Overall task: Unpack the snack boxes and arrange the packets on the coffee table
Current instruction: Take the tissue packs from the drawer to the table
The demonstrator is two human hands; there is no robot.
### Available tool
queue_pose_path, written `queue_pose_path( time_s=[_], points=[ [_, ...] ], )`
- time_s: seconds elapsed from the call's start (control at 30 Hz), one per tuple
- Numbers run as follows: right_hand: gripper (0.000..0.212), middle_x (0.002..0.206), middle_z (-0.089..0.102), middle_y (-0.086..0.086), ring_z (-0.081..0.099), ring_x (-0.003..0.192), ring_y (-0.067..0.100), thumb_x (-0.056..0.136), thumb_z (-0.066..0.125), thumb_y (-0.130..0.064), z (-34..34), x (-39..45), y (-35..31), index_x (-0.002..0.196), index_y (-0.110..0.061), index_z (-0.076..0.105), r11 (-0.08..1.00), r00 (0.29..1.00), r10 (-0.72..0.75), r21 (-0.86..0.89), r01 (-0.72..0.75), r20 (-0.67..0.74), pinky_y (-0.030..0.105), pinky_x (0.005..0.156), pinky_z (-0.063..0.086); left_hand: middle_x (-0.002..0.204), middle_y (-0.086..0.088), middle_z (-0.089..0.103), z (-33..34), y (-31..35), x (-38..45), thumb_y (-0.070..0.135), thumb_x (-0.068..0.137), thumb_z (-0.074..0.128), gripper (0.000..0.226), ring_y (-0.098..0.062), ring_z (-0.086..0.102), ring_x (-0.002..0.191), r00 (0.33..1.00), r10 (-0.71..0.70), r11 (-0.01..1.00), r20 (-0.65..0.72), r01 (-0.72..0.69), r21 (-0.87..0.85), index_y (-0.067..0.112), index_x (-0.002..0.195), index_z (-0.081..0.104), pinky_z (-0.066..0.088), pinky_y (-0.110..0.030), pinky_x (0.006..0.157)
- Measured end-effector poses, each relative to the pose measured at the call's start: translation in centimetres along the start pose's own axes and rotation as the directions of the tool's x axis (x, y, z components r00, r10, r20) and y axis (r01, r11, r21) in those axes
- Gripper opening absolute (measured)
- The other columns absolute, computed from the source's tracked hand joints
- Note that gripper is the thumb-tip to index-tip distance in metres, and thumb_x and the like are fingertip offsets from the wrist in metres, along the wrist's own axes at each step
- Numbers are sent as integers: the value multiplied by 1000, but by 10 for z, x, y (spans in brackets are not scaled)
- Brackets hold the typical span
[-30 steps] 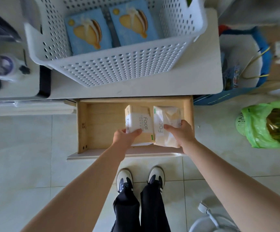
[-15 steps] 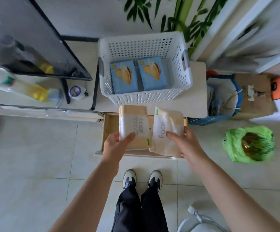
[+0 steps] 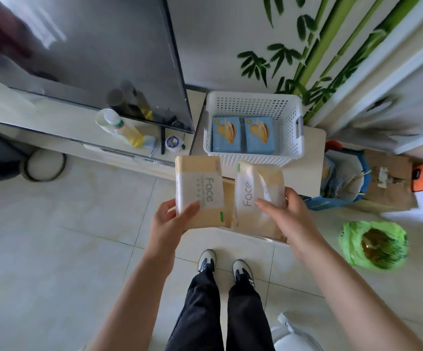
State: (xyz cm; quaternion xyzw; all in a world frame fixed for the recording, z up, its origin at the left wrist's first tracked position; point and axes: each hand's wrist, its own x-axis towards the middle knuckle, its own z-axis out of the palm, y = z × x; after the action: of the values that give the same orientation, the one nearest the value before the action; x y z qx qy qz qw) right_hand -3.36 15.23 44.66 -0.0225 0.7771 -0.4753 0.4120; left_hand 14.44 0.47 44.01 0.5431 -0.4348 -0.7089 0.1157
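I hold two beige packs marked "Face" in front of me, above the open wooden drawer (image 3: 228, 191). My left hand (image 3: 170, 219) grips the left pack (image 3: 199, 183) at its lower end, thumb on its face. My right hand (image 3: 283, 211) grips the right pack (image 3: 256, 196), which looks softer and partly emptied. Behind them a white perforated basket (image 3: 291, 122) stands on the low cabinet top (image 3: 311, 158) and holds two blue snack boxes, one on the left (image 3: 226, 134) and one on the right (image 3: 259, 134).
A television screen (image 3: 91, 51) stands at the left with bottles (image 3: 123, 129) and a small round jar (image 3: 172, 142) below it. Bags and cardboard (image 3: 387, 183) crowd the floor at the right, with a green plastic bag (image 3: 374, 243) nearer. My shoes (image 3: 224, 264) stand on pale tiles.
Both hands have lifted the two packs up out of the drawer. The view has pulled back and tilted up, bringing the television and the wall into sight.
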Motion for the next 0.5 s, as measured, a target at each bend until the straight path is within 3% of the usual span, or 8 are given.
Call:
queue_pose_path(
  time_s=[0.13, 0.33, 0.5],
  points=[
    [46, 106, 69, -2, 66, 97, 16, 78, 77, -28, 2, -25, -11, 118, -21, 57, 998, 997, -17, -56, 21, 70, 42, 91, 53, 101, -12, 74, -10, 4, -45, 35, 64, 79, 62, -23, 73, 91, 996, 29, 998, -88, -33, -54, 9, 116, 59, 56, -33, 77],
    [34, 102, 68, -5, 65, 92, 10, 81, 75, -24, 3, -64, -18, 111, -26, 57, 978, 960, -75, -166, 123, 270, 32, 81, 53, 105, -15, 71, -12, -22, -115, 33, 65, 82, 64, -25, 71, 94, 959, -18, 972, -281, -48, -228, 8, 118, 57, 56, -33, 77],
    [42, 107, 64, -9, 62, 94, 4, 83, 73, -21, 6, -94, -13, 119, -26, 51, 948, 903, -91, -241, 208, 420, 24, 75, 49, 106, -13, 70, -16, -61, -170, 31, 71, 82, 59, -24, 68, 96, 895, -128, 928, -427, -45, -371, 8, 119, 57, 53, -32, 75]
  ],
)
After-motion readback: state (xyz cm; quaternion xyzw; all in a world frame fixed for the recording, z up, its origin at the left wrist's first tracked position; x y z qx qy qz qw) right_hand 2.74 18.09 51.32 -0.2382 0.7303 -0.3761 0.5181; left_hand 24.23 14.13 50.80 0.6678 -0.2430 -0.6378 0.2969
